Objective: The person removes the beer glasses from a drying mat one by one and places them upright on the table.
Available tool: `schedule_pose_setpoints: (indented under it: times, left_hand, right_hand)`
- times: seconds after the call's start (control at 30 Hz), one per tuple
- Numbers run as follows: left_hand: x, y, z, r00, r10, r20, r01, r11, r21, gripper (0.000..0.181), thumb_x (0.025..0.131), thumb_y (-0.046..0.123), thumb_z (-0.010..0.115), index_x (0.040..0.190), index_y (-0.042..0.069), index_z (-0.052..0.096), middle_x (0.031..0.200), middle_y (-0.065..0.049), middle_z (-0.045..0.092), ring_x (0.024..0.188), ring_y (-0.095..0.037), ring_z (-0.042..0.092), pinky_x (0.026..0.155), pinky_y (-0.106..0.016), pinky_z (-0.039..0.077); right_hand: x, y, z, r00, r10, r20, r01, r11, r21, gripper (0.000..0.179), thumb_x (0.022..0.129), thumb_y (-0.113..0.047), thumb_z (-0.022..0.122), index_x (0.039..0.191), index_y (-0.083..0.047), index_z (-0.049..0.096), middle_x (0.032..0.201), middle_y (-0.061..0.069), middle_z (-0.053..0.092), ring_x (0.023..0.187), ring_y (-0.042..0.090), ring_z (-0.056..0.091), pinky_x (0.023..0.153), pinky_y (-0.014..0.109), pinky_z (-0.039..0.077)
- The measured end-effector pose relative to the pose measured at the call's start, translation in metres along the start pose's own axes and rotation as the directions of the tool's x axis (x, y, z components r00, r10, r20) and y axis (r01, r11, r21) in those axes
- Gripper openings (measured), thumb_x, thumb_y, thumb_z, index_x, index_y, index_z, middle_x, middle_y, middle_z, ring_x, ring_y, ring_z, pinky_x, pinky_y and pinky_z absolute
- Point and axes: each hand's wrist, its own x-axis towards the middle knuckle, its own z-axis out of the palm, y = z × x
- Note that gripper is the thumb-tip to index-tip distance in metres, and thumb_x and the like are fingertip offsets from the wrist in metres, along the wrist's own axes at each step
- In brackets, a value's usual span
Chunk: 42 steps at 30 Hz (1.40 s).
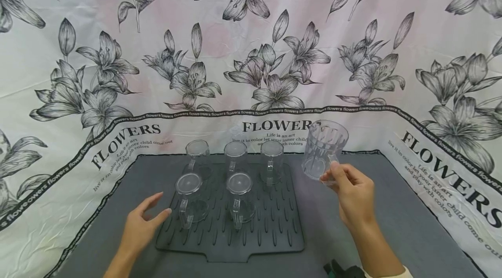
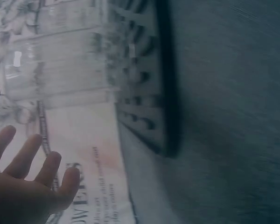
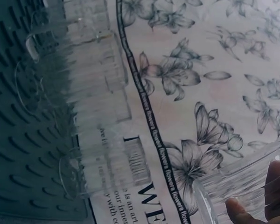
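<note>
My right hand (image 1: 354, 193) pinches the handle of a clear glass mug (image 1: 326, 149), held up to the right of the dark drying mat (image 1: 274, 239). In the right wrist view the held mug (image 3: 242, 186) shows at the lower right, with fingertips against it. Several more clear mugs stand upside down on the mat in two rows, among them a front-left mug (image 1: 189, 199), a front mug (image 1: 240, 199) and a back-right mug (image 1: 272, 162). Left of the mat my left hand (image 1: 141, 225) holds nothing, its fingers spread and thumb pointing toward the front-left mug.
A grey tabletop (image 1: 392, 217) lies under the mat. Behind and at both sides hangs a white cloth (image 1: 219, 69) printed with flowers and lettering. A small dark object (image 1: 343, 269) sits at the bottom edge, near the right forearm.
</note>
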Motion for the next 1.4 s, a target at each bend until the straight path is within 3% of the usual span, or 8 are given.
schedule_pose_setpoints:
  times: [0.2,0.4,0.57,0.77,0.87,1.07,1.4]
  left_hand:
    - [-0.003,-0.019,0.006,0.993,-0.098,0.059,0.096,0.995,0.038,0.064,0.088,0.036,0.072,0.140,0.006,0.050,0.141,-0.025,0.043,0.125,-0.043,0.041,0.090,-0.058,0.044]
    - [-0.003,-0.033,0.010,0.972,-0.174,0.156,0.163,0.983,0.082,0.069,0.088,0.036,0.073,0.144,0.007,0.046,0.147,-0.026,0.035,0.134,-0.049,0.026,0.101,-0.067,0.028]
    - [-0.003,-0.041,0.013,0.970,-0.146,0.196,0.118,0.982,0.146,0.072,0.086,0.038,0.074,0.143,0.005,0.047,0.146,-0.026,0.038,0.133,-0.049,0.028,0.101,-0.066,0.027]
    - [-0.005,-0.050,0.016,0.977,-0.044,0.208,0.015,0.990,0.140,0.068,0.083,0.029,0.078,0.138,-0.002,0.051,0.142,-0.026,0.042,0.133,-0.048,0.032,0.104,-0.062,0.026]
    - [-0.006,-0.054,0.017,0.978,-0.002,0.208,-0.037,0.982,0.185,0.066,0.081,0.028,0.080,0.134,-0.002,0.055,0.141,-0.024,0.045,0.132,-0.048,0.034,0.103,-0.065,0.025]
    - [-0.009,-0.058,0.019,0.974,-0.026,0.226,-0.049,0.946,0.320,0.069,0.078,0.038,0.080,0.134,0.004,0.058,0.142,-0.017,0.047,0.130,-0.051,0.032,0.092,-0.079,0.019]
    - [-0.011,-0.063,0.022,0.962,-0.090,0.257,-0.036,0.893,0.448,0.063,0.078,0.043,0.078,0.129,0.009,0.063,0.145,-0.013,0.044,0.127,-0.050,0.030,0.089,-0.073,0.025]
  right_hand:
    - [0.010,0.014,-0.004,1.000,-0.008,0.003,0.008,0.999,0.032,0.035,0.095,-0.010,0.063,0.079,0.021,0.056,0.072,0.014,0.063,0.071,0.024,0.064,0.071,0.031,0.056]
    - [0.020,0.027,-0.006,1.000,-0.015,-0.013,0.015,1.000,0.022,0.036,0.095,-0.011,0.063,0.079,0.021,0.057,0.071,0.012,0.063,0.070,0.023,0.064,0.071,0.031,0.056]
    - [0.024,0.037,-0.009,1.000,0.013,-0.027,-0.012,1.000,0.023,0.036,0.095,-0.012,0.064,0.080,0.021,0.058,0.072,0.012,0.063,0.070,0.022,0.064,0.070,0.030,0.056]
    - [0.027,0.049,-0.012,0.999,0.032,-0.038,-0.031,0.999,0.028,0.037,0.095,-0.012,0.064,0.080,0.022,0.057,0.073,0.013,0.063,0.070,0.023,0.064,0.070,0.031,0.056]
    - [0.027,0.055,-0.012,0.998,0.036,-0.043,-0.035,0.999,0.020,0.038,0.095,-0.012,0.064,0.080,0.022,0.057,0.072,0.013,0.063,0.069,0.023,0.064,0.068,0.031,0.056]
    - [0.029,0.065,-0.015,0.998,0.040,-0.056,-0.038,0.999,0.032,0.038,0.094,-0.011,0.065,0.079,0.023,0.056,0.070,0.013,0.062,0.067,0.023,0.063,0.067,0.031,0.057]
    - [0.034,0.084,-0.018,0.994,0.046,-0.099,-0.044,0.999,0.024,0.037,0.093,-0.012,0.067,0.078,0.021,0.059,0.068,0.012,0.063,0.064,0.021,0.064,0.064,0.030,0.057]
